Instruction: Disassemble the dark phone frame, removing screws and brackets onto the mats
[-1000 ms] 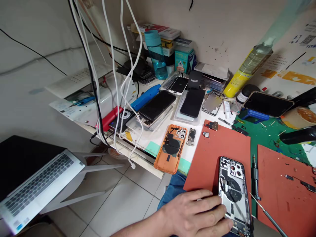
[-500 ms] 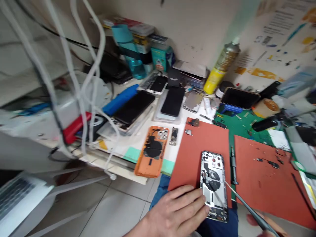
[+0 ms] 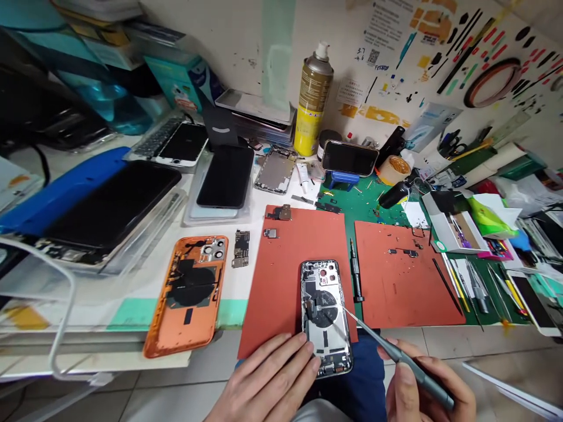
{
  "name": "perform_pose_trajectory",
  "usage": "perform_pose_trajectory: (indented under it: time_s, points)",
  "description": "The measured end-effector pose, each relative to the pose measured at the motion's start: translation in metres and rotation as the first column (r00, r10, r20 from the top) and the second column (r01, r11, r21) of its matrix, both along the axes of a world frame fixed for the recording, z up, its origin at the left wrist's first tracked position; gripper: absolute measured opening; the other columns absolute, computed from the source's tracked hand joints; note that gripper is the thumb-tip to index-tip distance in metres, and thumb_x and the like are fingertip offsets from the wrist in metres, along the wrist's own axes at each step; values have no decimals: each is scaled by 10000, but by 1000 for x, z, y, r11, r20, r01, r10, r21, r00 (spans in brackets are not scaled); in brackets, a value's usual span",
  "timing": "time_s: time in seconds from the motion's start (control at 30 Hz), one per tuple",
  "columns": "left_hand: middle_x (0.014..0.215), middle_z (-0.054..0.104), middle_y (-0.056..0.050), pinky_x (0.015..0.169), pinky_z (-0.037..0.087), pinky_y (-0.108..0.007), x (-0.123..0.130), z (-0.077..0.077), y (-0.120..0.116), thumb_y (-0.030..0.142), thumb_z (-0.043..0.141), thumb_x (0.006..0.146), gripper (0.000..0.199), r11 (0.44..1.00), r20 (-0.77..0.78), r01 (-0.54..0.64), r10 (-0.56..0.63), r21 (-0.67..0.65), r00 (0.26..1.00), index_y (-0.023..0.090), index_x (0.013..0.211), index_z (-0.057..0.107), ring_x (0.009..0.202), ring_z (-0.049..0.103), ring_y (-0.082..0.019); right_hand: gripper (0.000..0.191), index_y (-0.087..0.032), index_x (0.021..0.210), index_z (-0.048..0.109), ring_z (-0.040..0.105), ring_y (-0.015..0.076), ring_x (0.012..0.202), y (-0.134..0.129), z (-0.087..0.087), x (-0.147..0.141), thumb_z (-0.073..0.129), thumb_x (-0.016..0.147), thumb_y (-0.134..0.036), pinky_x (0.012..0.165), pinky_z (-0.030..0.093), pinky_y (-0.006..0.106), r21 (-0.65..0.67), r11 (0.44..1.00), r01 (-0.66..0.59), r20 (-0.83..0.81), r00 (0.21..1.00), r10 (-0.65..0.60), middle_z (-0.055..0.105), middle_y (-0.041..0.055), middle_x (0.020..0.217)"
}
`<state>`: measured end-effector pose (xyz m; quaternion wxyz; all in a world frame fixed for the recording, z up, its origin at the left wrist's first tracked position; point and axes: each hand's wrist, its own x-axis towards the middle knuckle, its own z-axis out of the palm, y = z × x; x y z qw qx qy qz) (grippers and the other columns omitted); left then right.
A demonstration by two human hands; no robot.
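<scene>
An opened silver phone housing (image 3: 336, 328) lies on the left red mat (image 3: 285, 275), its circular black coil and camera openings facing up. My left hand (image 3: 272, 375) rests at the lower left edge of the housing, fingers stretched out flat and side by side. Between the thumb and fingers of my right hand (image 3: 422, 375) is a grey pen-like tool (image 3: 409, 363), whose thin pale tip points at the housing's right side near the coil. An orange phone housing (image 3: 193, 328) lies left of the mat, with a small circuit board (image 3: 241, 249) beside it.
A screwdriver (image 3: 355, 272) lies between the two red mats. Small parts (image 3: 403, 252) are on the right mat (image 3: 413, 293). Behind stand a yellow spray can (image 3: 310, 99) and a phone on a blue stand (image 3: 344, 178). A white cable (image 3: 65, 299) hangs at the left.
The view has swung to the right, so the wall and tools there show more. My right hand and its tool have come fully into view; my left hand still rests by the housing.
</scene>
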<state>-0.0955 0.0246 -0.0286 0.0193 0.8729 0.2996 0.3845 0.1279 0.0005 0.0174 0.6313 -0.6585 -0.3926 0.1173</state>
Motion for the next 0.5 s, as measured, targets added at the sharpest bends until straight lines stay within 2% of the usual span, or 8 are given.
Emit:
perform_pose_trajectory:
  time_s: [0.17,0.27,0.37,0.43,0.5]
  points:
    - [1472,737,-74,1330,389,-445,2,-3,0,57,324,1148,487,1000,-49,-20,20,2,999,119,1378,749,1492,591,-251,272,-168,1092,680,828,192,695,7,-13,5,872,899,-172,684,703,250,117,993,-30,52,998,24,843,70,887]
    - [1431,761,-71,1342,365,-446,2,-2,-1,59,328,1146,488,1000,-103,-27,29,16,994,129,1350,766,1466,615,-237,303,-150,1124,718,808,161,700,18,-11,17,887,873,-137,703,694,219,165,985,-51,151,988,26,817,41,863]
    - [1422,767,-70,1348,353,-460,2,-5,-4,55,328,1140,493,999,-127,-38,40,18,991,139,1353,765,1460,622,-235,382,-180,1229,704,800,162,780,42,8,36,852,888,-92,742,697,246,111,965,-237,258,945,202,795,37,951]
    - [1455,749,-73,1356,340,-477,3,-10,-5,52,331,1140,488,999,-111,-33,35,19,993,133,1368,755,1475,608,-241,424,-200,1273,672,787,155,808,64,27,47,832,899,-78,754,684,244,16,920,-392,367,858,360,781,40,1010]
    - [1493,726,-68,1366,320,-485,5,-15,-5,57,365,1142,454,999,-80,-29,31,24,996,131,1359,757,1487,597,-238,397,-205,1265,648,766,145,794,87,44,53,815,923,-95,732,661,235,-103,863,-495,482,734,479,766,38,1013]
